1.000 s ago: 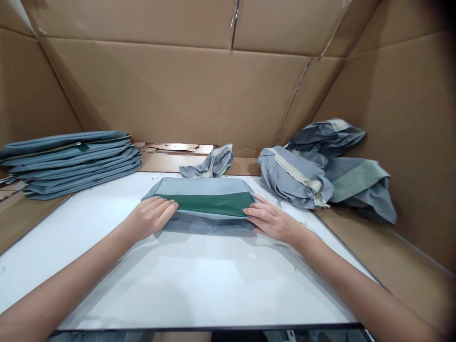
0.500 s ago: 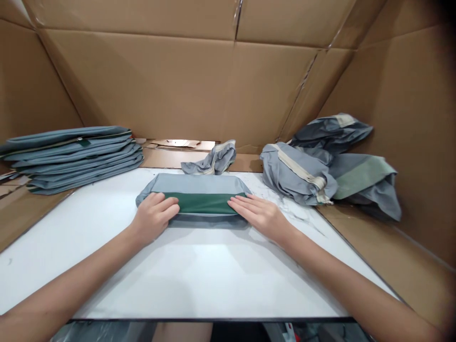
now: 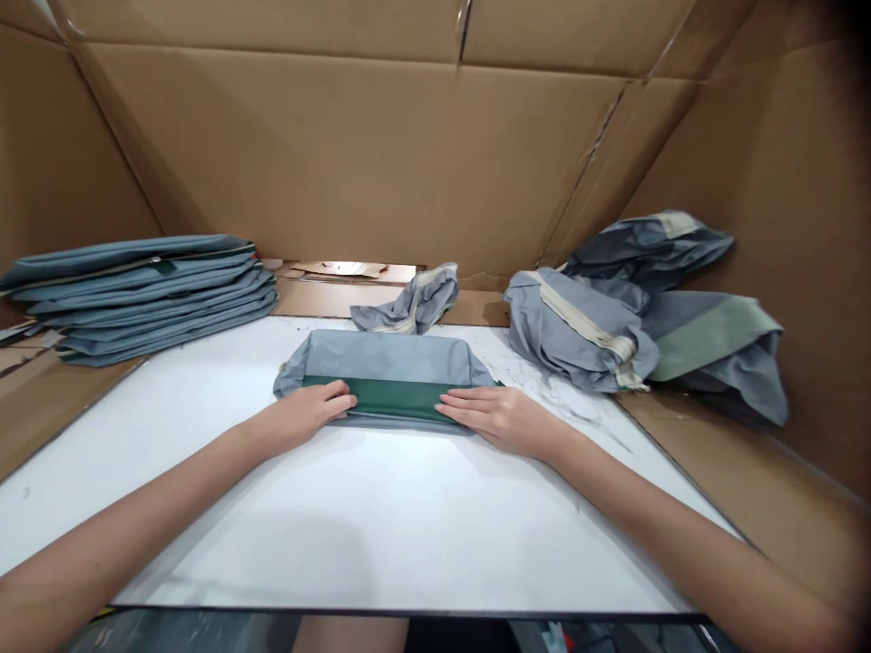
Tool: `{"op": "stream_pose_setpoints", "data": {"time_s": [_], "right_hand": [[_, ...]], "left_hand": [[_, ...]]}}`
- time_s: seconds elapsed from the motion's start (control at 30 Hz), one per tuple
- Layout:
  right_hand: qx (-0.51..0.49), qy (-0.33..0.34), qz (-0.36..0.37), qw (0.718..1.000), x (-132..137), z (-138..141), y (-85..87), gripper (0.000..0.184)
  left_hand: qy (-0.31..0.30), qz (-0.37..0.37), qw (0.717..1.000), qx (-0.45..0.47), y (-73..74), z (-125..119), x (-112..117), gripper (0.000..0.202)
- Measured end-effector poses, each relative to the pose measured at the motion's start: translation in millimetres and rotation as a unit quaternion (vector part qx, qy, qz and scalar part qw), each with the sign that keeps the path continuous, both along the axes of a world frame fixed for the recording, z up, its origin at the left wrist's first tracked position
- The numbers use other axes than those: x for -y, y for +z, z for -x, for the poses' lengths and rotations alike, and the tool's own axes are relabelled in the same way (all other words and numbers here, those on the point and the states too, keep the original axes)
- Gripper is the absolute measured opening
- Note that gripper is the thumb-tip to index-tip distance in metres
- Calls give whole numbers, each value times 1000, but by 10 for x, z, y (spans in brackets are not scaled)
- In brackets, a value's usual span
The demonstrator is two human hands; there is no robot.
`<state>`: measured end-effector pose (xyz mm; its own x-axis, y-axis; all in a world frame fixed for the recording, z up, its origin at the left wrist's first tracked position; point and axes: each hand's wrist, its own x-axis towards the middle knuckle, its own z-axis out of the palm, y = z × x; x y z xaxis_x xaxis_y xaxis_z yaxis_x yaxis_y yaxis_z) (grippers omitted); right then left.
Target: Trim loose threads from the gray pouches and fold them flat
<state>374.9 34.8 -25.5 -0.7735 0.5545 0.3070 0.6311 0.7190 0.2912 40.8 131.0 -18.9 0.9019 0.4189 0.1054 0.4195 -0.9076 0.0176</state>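
A grey-blue fabric bag with a dark green band along its near side lies flattened on the white tabletop in front of me. My left hand rests on the band's left end, its fingers laid over the green cloth and slightly bent. On the right end, my right hand lies flat with fingers stretched out and pointing inward. Both palms are down, and the bag's corners slope outward beyond the fingers. The cloth beneath my hands is hidden.
At the left stands a stack of flat grey-blue fabric pieces. Crumpled grey bags with pale zipper strips are heaped at the right. A smaller crumpled grey piece lies behind the bag. Cardboard walls enclose the table.
The green band has shifted slightly toward me, and more grey cloth shows behind it. My left hand has flattened and lowered; the right stays on the band. The view has shifted a little.
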Motion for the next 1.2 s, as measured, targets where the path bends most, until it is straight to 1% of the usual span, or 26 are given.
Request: {"op": "stream_pose_setpoints", "data": {"time_s": [0.07,0.17,0.23,0.33,0.43,0.5,0.6,0.7,0.73,0.8,0.87,0.93,1.03,1.1,1.2], "right_hand": [[21,-13,0,1000,48,74,29,42],[28,1,-25,999,98,220,45,39],[13,1,-36,999,96,295,31,35],[-15,-16,-27,999,61,330,-14,30],[-58,-40,-28,997,30,300,-68,24],[-80,-58,-28,995,21,278,-101,21],[-82,-75,-13,994,7,271,-125,21],[-64,-72,-18,995,-12,279,-108,21],[-48,-63,-25,997,-18,279,-95,20],[4,-33,-47,998,-25,268,-69,20],[60,4,-78,995,-27,240,-52,21],[84,38,-120,988,-28,202,-48,24],[86,77,-167,979,-22,160,-42,26],[77,81,-178,978,-4,163,-13,26],[18,51,-172,984,42,227,81,26]], "left_hand": [[11,22,1000,4,-7,2,8,29],[10,54,998,29,-23,22,14,34],[-6,79,995,67,-35,39,13,34],[-28,115,986,119,-47,56,8,34],[-37,117,985,122,-45,72,10,34],[-49,89,990,100,-35,87,19,35],[-74,27,995,66,-6,84,61,38],[-59,-23,998,24,26,-10,145,31],[-43,-43,998,6,31,-64,177,28],[-12,-98,994,-36,25,-187,238,29],[6,-161,984,-74,1,-304,291,27],[15,-222,971,-92,-30,-396,341,21],[17,-288,954,-80,-61,-494,429,48],[10,-308,950,-54,-61,-546,491,51],[19,-359,933,-6,-22,-596,546,48]]}}
